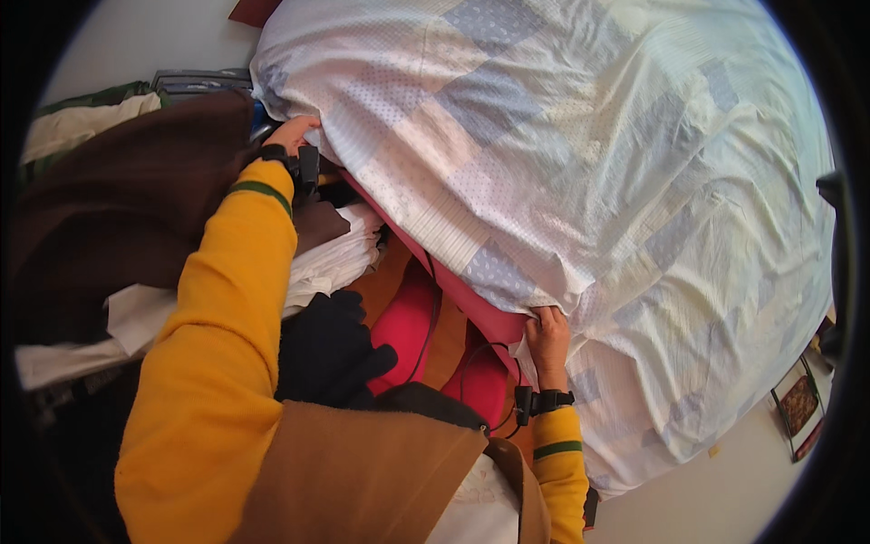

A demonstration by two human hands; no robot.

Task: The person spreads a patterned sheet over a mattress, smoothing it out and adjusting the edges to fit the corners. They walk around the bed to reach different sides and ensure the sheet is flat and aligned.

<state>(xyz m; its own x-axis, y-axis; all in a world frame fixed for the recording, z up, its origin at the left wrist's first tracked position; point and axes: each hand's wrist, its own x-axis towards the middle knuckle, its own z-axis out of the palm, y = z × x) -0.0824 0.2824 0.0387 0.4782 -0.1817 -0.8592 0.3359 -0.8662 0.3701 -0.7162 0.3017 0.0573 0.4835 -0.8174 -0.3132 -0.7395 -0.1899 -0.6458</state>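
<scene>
A patchwork bed cover [507, 154] in white, pale blue and pale pink lies rumpled over a bed. Its near edge is pinched by my left hand [292, 134] at the far corner, where part of my fingers is hidden. Further along the same edge, my right hand [548, 343] is closed on the cloth, fingers curled over it. Between my hands the edge hangs over the red side of the bed [399, 224]. Yellow sleeves and black wrist straps show on both arms.
To the left, a dark brown cloth [136, 181] and white cloths [331, 254] are piled close to my left arm. A dark glove-like item [331, 349] is beside my legs. Thin black cables run near my right wrist. A framed item [799, 406] is at the far right.
</scene>
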